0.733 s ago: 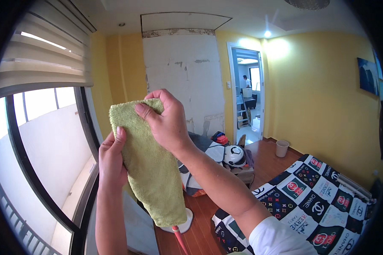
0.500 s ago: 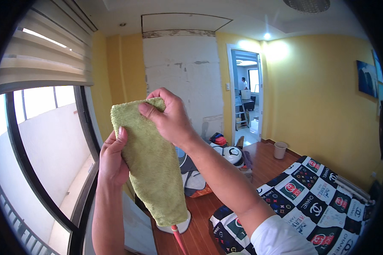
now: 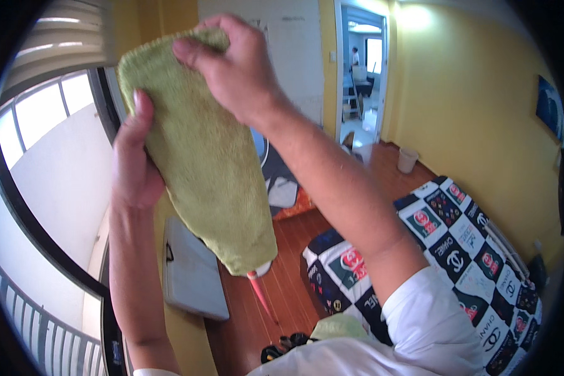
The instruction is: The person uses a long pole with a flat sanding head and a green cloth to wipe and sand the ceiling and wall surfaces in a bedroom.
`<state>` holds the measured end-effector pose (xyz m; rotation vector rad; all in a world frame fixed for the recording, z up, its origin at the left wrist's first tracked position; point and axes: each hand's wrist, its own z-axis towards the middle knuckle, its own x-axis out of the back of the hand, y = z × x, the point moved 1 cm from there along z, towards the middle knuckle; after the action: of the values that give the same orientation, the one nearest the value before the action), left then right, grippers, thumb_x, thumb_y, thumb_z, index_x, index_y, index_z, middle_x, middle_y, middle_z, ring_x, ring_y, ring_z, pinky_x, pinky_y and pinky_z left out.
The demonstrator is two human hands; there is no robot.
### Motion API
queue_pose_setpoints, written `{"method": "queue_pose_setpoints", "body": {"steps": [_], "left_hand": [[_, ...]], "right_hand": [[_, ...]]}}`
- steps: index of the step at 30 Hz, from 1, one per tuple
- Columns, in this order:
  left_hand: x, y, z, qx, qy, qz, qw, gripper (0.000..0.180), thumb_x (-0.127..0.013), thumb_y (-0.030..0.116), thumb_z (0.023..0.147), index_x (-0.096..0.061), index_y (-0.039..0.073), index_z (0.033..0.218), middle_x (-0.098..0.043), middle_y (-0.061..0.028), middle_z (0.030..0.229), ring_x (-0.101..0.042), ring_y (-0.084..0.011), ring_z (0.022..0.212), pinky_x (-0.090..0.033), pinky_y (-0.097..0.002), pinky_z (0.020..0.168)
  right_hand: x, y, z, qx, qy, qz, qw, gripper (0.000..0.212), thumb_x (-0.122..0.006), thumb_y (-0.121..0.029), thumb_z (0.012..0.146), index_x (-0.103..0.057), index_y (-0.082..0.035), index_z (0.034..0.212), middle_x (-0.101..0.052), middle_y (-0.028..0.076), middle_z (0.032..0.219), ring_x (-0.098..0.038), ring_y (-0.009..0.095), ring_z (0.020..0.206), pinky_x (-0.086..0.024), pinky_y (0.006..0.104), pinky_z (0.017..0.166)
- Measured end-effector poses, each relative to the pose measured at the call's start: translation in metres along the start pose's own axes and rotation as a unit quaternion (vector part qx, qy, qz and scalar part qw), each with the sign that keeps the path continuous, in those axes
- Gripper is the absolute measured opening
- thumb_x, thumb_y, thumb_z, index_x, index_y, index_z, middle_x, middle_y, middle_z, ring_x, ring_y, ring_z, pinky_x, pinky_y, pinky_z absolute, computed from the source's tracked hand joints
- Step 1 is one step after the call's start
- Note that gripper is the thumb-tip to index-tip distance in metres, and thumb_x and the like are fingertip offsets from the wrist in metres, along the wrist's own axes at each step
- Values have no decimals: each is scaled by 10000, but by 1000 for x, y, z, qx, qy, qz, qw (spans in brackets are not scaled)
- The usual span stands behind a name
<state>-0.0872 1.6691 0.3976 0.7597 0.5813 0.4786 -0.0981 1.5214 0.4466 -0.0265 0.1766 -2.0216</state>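
Observation:
A green fluffy cloth (image 3: pixel 203 144) hangs up in front of me, folded into a long flat shape that narrows downward. At its left edge, my left hand (image 3: pixel 135 153) is closed on the cloth, thumb in front and fingers hidden behind. My right hand (image 3: pixel 238 72) pinches the top edge near the upper right corner, its thumb pressed on the front face. Below the cloth's lower end, a red pole (image 3: pixel 260 294) slants down over the wooden floor, its top end partly covered.
On the left is a window with a dark frame (image 3: pixel 50 241) and a striped blind. A white panel-like case (image 3: pixel 194 269) leans by the wall below it. A bed with a checked cover (image 3: pixel 442 250) stands at right. Farther off are a bin (image 3: pixel 407 160), an open doorway and a person beyond.
Both hands and the cloth sit higher and farther left in view, and the cloth looks larger. The view has tilted down, showing more floor and my white shirt. Both grips stay on the cloth.

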Motion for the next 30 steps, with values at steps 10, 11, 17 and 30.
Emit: {"method": "queue_pose_setpoints", "body": {"steps": [10,11,17,30], "left_hand": [[28,6,6,-17,100,46,994,478,-498,362,893,-459,0,1203,-542,-144,1154,-524,-235,1076,-406,-360,933],[26,7,4,-19,104,51,993,483,-496,363,893,-452,0,1209,-537,-145,1162,-519,-238,1084,-402,-361,939],[60,12,9,-18,102,75,992,527,-492,391,887,-425,-7,1226,-534,-143,1160,-523,-239,1082,-416,-373,940],[51,18,7,-84,61,132,986,464,-460,339,908,-435,-8,1216,-533,-166,1149,-542,-250,1062,-443,-368,925]], "right_hand": [[-19,-29,-17,-153,-64,17,986,174,-574,-173,853,-572,-8,907,-591,80,824,-561,151,722,-476,286,618],[-10,-29,-16,-165,-129,160,965,173,-569,-175,857,-579,-5,888,-595,76,804,-563,150,716,-474,283,620],[-25,-11,-19,-55,-96,127,986,176,-557,-168,866,-589,5,865,-600,78,766,-578,190,730,-471,316,684],[-22,-1,-17,-25,-89,85,992,294,-538,-242,878,-511,-11,1058,-583,172,958,-574,251,899,-449,372,828]]}}
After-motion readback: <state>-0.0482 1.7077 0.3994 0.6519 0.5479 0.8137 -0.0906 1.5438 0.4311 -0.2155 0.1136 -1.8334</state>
